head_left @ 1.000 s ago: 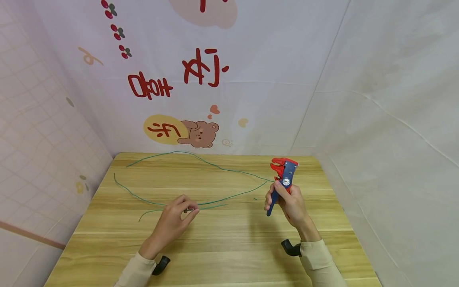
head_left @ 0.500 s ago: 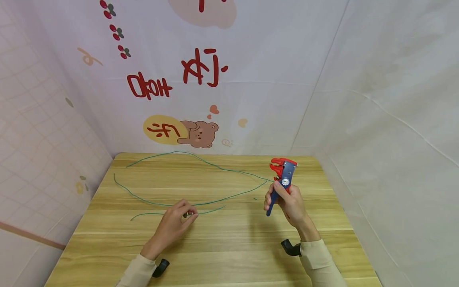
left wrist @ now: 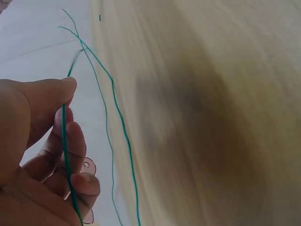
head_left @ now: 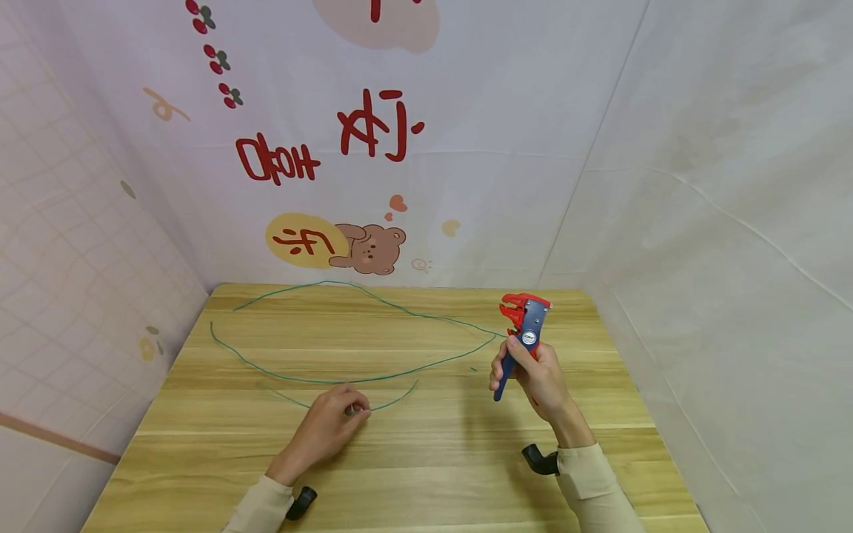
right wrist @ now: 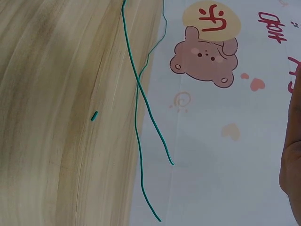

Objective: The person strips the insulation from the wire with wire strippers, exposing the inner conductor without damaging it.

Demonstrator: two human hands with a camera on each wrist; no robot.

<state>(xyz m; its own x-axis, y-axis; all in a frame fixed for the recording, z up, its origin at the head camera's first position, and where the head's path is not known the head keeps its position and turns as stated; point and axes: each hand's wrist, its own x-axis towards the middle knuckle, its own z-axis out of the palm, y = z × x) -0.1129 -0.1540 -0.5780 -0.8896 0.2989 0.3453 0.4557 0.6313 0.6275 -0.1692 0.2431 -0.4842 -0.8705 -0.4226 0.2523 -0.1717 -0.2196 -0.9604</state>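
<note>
Between thumb and fingertips, my left hand pinches a short green wire over the near-left part of the table. In the left wrist view, this wire runs down along the curled fingers, and its far tip looks pale grey. My right hand grips a blue and red wire stripper by its handles, red jaws upward, thumb on the blue body. The tool does not show in the right wrist view, where part of the hand lines the right edge.
Two long green wires, one farther back and one nearer, lie on the wooden table and come together near the stripper. A tiny green wire scrap lies left of the right hand. White cloth walls enclose the table's back and sides.
My left hand has shifted slightly toward me with the short wire, which now bows upward at both ends. The right hand and stripper have barely moved.
</note>
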